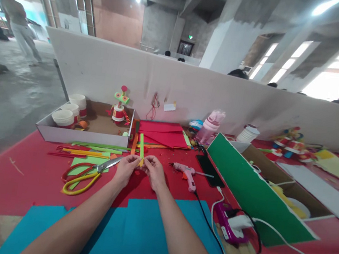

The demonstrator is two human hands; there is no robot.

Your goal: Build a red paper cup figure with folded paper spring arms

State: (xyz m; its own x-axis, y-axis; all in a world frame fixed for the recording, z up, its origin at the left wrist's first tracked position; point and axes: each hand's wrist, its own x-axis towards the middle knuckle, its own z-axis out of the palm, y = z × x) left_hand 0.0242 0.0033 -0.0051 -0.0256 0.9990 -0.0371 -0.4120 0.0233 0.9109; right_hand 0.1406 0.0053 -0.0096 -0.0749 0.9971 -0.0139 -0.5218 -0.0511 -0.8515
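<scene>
Yellow-green paper, a narrow strip [141, 148], sits pinched at its near end between both hands over the middle of the red worktop [22, 173]. The left hand [125, 169] has its grip pressed together on the strip's end from one side, and the right hand [153, 172] pinches the same end from the other, fingertips nearly touching. The strip runs away from the hands toward the far edge. Just left of the left hand lie scissors [84, 176] with red and yellow handles. A pink glue gun [186, 174] rests just right of the right hand. A blue foam sheet [141, 233] covers the near edge, under the forearms. A grey cardboard box [82, 133] holding paper cups stands toward the far left corner.
</scene>
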